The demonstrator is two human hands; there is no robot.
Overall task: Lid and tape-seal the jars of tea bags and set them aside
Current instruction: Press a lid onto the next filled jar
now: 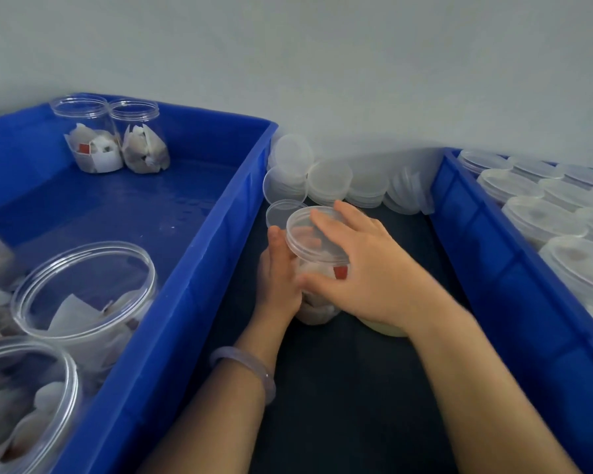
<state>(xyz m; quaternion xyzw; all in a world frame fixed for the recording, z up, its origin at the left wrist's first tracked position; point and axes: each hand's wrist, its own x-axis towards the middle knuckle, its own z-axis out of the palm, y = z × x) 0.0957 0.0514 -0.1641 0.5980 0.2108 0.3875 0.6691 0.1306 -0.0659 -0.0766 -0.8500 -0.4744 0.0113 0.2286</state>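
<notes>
Your left hand: your left hand (278,271) grips the side of the jar (314,314), fingers wrapped round its wall, thumb up near the rim.
Your right hand: your right hand (363,268) holds the lid (300,234) from above, fingers spread across its top, thumb curled down against the jar's wall.
Jar: it stands between your two hands on the dark surface (339,388), tilted slightly away from you, with tea bags (339,271) showing through the clear wall.
Lid: it sits on the jar's mouth; you cannot tell whether it is fully seated.
Beyond the grip: a single lid (279,212) lies just behind the jar, and loose lids (329,181) are stacked against the wall further back.
Left of the grip: the left crate (220,254) holds open jars (110,138) with tea bags, two in the far corner and more close to you.
Right of the grip: the right crate (493,261) is packed with lidded jars (541,217).
Under your right wrist: a pale yellowish thing (387,328), mostly hidden; what it is cannot be told.
Left wrist: a pale bracelet (243,367).
</notes>
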